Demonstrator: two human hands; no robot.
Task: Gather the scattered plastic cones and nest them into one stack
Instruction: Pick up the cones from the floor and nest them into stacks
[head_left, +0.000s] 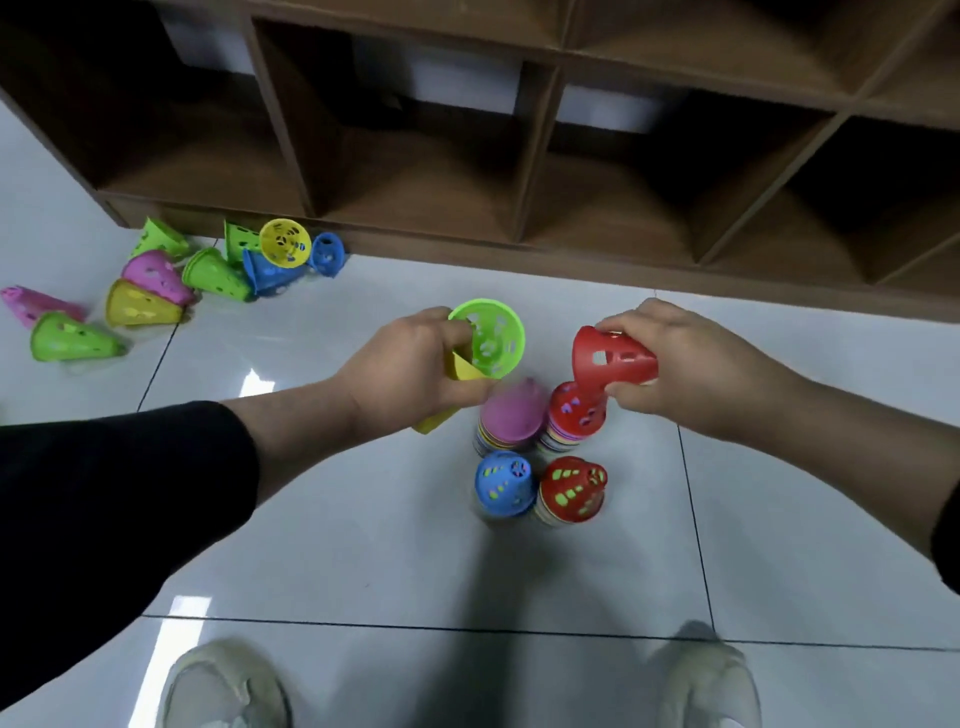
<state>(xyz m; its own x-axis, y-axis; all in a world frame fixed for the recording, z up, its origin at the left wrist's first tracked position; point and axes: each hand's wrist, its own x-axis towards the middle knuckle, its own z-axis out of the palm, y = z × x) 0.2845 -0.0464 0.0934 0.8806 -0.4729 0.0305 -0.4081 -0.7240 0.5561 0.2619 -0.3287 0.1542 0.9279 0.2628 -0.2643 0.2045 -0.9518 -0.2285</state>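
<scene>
- The right hand (670, 358) grips a red cone (613, 361) above the red-topped stack (574, 415).
- The left hand (415, 364) clutches green cone (488, 338) and yellow cone (460, 371) (mid-floor); a tilted drop could topple neighbouring stacks.

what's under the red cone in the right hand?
Directly below the red cone held by the right hand stands a red-topped stack on the floor. Coloured rims show at its base; how many cones are nested inside is hidden.
</scene>
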